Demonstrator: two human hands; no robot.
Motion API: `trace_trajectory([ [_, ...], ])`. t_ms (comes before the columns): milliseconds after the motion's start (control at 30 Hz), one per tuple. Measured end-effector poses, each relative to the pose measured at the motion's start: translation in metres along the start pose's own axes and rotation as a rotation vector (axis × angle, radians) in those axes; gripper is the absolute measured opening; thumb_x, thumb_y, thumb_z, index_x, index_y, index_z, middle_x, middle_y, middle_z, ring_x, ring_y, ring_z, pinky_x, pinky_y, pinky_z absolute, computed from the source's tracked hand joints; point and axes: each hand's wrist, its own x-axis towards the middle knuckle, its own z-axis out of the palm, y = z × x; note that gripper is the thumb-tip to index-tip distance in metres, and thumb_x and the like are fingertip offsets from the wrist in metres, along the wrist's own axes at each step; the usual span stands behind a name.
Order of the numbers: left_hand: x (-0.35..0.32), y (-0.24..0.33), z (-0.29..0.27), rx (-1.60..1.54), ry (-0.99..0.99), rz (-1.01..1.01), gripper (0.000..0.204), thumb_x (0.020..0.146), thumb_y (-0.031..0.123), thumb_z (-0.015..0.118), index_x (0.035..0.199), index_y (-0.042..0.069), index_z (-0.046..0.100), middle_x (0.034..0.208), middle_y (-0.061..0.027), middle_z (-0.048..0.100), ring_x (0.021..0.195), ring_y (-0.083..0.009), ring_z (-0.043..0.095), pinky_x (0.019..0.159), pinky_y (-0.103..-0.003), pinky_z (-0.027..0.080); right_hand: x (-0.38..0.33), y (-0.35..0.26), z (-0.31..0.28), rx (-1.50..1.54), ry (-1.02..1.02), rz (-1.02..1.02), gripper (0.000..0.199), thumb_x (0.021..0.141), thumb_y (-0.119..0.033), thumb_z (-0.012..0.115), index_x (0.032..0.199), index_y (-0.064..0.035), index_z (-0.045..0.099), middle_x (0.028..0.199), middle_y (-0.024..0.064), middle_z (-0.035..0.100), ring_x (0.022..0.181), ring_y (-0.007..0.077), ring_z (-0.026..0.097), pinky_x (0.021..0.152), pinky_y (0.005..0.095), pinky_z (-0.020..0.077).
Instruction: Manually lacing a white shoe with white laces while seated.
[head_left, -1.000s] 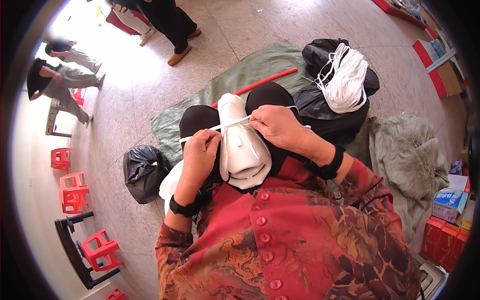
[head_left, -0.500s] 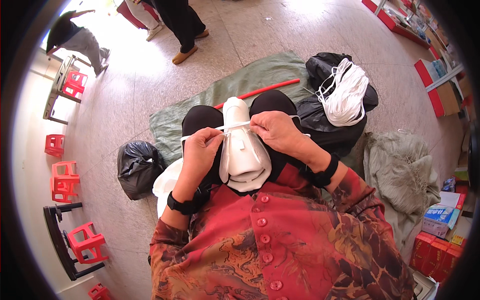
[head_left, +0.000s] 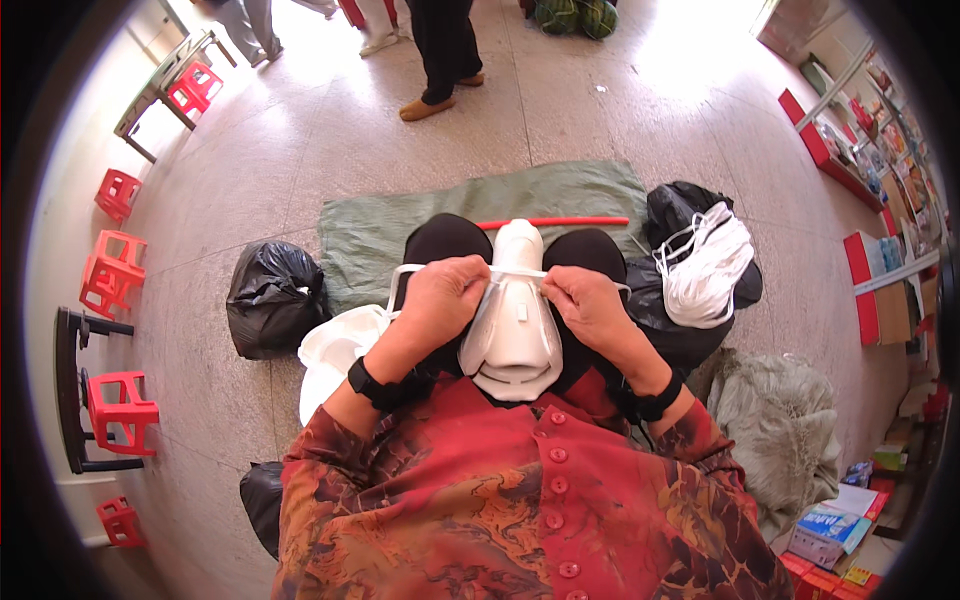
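A white bottle-shaped object [head_left: 512, 345], narrow at its far end and flared at the near end, rests between my knees with thin, see-through sides around its wider part. Across its neck runs a flat white cord [head_left: 517, 271], stretched between my hands. My left hand [head_left: 445, 298] pinches the cord just left of the neck, and a loop of it hangs beside my left knee. On the other side, my right hand [head_left: 590, 308] grips the cord between bent fingers. Whether the cord is knotted there I cannot tell.
A green woven sheet [head_left: 370, 240] lies beyond my knees, with a red rod [head_left: 590, 221] on it. White cord hanks [head_left: 708, 270] sit on black bags at right. Left are white pieces [head_left: 335, 350] and a black bag [head_left: 275, 305]. A person's legs [head_left: 440, 50] stand ahead.
The view has shifted, so my hands and the white object appear lower and further right. Both hands keep hold of the cord, the left now nearer the neck. The people ahead have moved.
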Motion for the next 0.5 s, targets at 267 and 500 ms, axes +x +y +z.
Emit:
trace_trajectory([
  [267,-0.015,0.004,0.017,0.273,-0.026,0.169,0.004,0.082,0.009,0.058,0.084,0.006,0.058,0.077,-0.0132,0.06,0.075,-0.0335,0.063,0.061,-0.043,0.049,-0.02,-0.01,-0.001,-0.067,-0.012,0.031,0.018,0.09,-0.014,0.061,0.079,-0.0008,0.057,0.073,0.0193,0.056,0.068,0.0388,0.057,0.06,0.0437,0.0434],
  [500,-0.016,0.012,0.015,0.372,-0.066,0.298,0.006,0.084,0.012,0.057,0.086,0.006,0.057,0.081,-0.0115,0.055,0.073,-0.0316,0.063,0.059,-0.043,0.048,-0.023,-0.004,-0.003,-0.048,-0.022,0.026,0.013,0.09,-0.014,0.063,0.088,-0.0015,0.066,0.075,0.0176,0.062,0.067,0.0323,0.063,0.06,0.0379,0.0471],
])
